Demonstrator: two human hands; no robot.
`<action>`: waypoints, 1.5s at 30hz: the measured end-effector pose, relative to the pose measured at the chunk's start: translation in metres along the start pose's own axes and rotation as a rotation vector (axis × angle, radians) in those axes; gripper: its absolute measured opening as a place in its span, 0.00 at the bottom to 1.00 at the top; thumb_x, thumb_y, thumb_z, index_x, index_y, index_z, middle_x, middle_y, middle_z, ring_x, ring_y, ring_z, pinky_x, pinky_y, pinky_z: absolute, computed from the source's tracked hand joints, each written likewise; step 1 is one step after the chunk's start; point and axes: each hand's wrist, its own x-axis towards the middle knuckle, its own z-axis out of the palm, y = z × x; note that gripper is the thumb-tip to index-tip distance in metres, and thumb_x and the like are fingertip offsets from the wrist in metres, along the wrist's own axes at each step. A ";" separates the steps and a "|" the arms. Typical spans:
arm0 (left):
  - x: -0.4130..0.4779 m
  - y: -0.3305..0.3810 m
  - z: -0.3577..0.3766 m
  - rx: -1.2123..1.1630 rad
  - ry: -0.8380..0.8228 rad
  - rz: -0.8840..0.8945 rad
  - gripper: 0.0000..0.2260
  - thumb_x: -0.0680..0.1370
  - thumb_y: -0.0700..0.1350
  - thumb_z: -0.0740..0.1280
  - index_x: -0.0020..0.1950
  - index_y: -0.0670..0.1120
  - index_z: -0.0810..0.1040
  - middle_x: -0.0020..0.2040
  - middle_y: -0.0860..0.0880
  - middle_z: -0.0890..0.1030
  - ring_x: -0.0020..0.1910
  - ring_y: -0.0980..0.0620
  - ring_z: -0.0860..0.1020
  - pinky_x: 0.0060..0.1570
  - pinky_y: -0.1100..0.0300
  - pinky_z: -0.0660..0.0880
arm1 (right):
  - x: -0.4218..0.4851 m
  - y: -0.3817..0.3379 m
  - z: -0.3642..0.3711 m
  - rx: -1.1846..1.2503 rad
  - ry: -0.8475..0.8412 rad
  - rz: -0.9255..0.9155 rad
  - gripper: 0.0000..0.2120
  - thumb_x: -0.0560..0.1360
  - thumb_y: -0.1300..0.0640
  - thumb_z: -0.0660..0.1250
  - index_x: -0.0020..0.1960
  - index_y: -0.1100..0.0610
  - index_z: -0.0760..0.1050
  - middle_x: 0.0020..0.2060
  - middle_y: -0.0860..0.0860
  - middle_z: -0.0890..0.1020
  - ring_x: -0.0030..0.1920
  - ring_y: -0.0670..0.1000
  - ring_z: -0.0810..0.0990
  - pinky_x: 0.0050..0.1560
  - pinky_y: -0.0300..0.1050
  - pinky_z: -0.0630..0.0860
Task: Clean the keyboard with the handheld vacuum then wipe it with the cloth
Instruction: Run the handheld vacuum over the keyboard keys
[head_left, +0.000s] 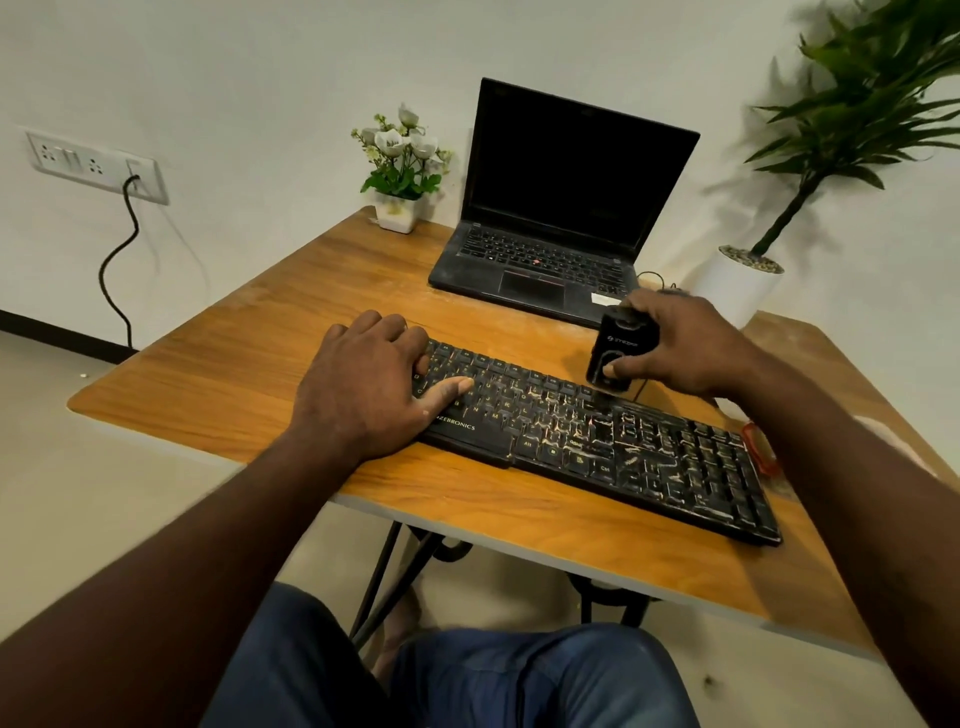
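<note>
Head view shows the fingers (618, 370) of the right hand (691, 343) curled around the handheld vacuum (621, 348), with the thumb on its front. The vacuum is held upright, a little right of the frame centre. Its lower end is at the top row of keys of the keyboard (623, 452); whether it touches them I cannot tell. The fingers (387, 330) of the left hand (363, 384) are relaxed and rest flat on the left end of the keyboard.

The keyboard is black, has pale crumbs between many keys, and lies slanted on the desk (234, 364) in mid frame. Behind it, in the upper centre, stands an open laptop (561, 208) with a dark screen. A small flower pot (400, 171) is just left of the laptop. A tall plant (831, 130) fills the upper right corner.
</note>
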 end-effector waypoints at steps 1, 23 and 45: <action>0.000 0.000 0.000 0.000 0.002 -0.003 0.24 0.76 0.75 0.52 0.43 0.56 0.69 0.44 0.55 0.72 0.49 0.54 0.68 0.52 0.51 0.70 | 0.001 0.000 0.000 -0.020 0.037 0.016 0.21 0.69 0.56 0.82 0.55 0.49 0.74 0.46 0.44 0.79 0.49 0.50 0.81 0.42 0.42 0.74; -0.001 0.000 0.000 0.012 -0.004 0.003 0.25 0.76 0.76 0.51 0.45 0.55 0.70 0.45 0.54 0.73 0.50 0.52 0.70 0.53 0.50 0.71 | -0.016 0.002 0.002 0.118 0.014 0.062 0.24 0.70 0.57 0.81 0.63 0.51 0.77 0.53 0.47 0.82 0.53 0.50 0.82 0.48 0.42 0.76; -0.002 0.002 -0.001 0.014 0.008 -0.016 0.24 0.77 0.75 0.53 0.44 0.55 0.70 0.44 0.54 0.73 0.49 0.52 0.70 0.52 0.50 0.71 | -0.005 -0.044 0.018 0.197 0.016 -0.072 0.24 0.70 0.54 0.81 0.62 0.48 0.75 0.55 0.46 0.82 0.56 0.50 0.82 0.55 0.51 0.83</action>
